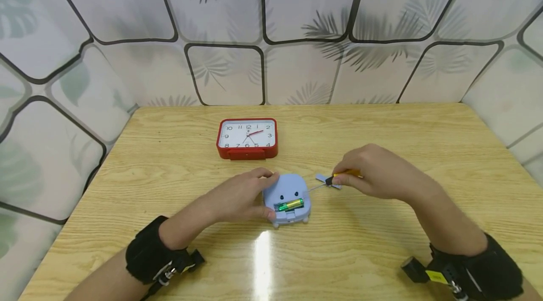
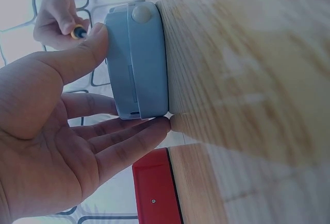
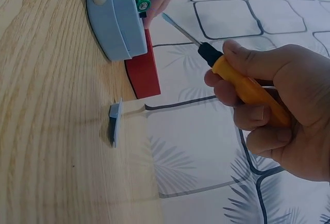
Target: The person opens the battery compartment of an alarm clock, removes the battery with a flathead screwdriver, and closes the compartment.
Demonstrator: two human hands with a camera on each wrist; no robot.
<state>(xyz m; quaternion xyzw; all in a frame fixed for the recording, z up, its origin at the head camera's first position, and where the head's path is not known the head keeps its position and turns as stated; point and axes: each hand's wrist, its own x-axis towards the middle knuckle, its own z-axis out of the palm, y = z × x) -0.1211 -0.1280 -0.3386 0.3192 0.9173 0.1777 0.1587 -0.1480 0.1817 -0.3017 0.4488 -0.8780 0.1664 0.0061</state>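
Observation:
A light blue alarm clock [image 1: 288,184] lies on its front, its back with two black knobs facing up. In its uncovered compartment sits a green and gold battery [image 1: 292,204]. My left hand [image 1: 239,195] grips the clock from the left, thumb on the near side and fingers on the far side. To the right, my right hand [image 1: 377,176] holds a screwdriver [image 3: 247,87] by its yellow-orange handle. The thin metal shaft points left, its tip close to the clock's right edge in the head view. Beneath the screwdriver lies a small blue battery cover [image 3: 116,123].
Behind the blue clock, a red rectangular clock [image 1: 248,134] lies face up on the wooden table [image 1: 169,141]. Patterned panels [image 1: 305,70] rise along the back and sides. Both wrists wear black straps [image 1: 148,249] with cameras.

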